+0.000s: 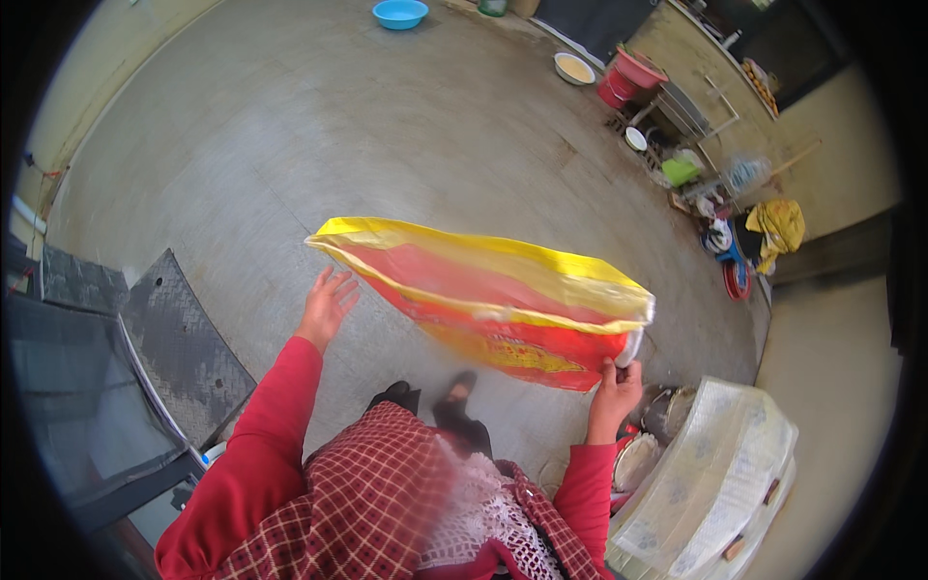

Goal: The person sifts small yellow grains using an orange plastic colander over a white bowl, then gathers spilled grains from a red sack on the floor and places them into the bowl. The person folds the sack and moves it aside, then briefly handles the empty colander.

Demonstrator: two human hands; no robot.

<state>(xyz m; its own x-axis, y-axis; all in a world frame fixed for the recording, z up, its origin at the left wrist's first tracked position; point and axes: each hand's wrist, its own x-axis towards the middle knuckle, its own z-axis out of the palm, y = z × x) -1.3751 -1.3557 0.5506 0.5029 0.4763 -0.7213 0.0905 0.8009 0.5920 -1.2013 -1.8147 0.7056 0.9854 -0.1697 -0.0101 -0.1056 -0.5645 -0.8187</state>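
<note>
A large red and yellow plastic sack [507, 341] hangs in the air before me, its yellow-rimmed mouth gaping upward. At its right end my right hand [616, 388] pinches the edge between thumb and fingers. My left hand [330, 301] is off the sack, just below its left corner, with the fingers spread and nothing in them. The sack's front bears printed writing, blurred in places. Below it, my dark shoes stand on the grey concrete floor [239, 167].
A blue basin [400, 13] sits far ahead; a bowl of pale grain [575, 69] and a red bucket [616, 87] stand along the right wall. A dark ramp plate [185, 348] lies left by a glass door. Near my right is a plastic-covered piece [710, 478].
</note>
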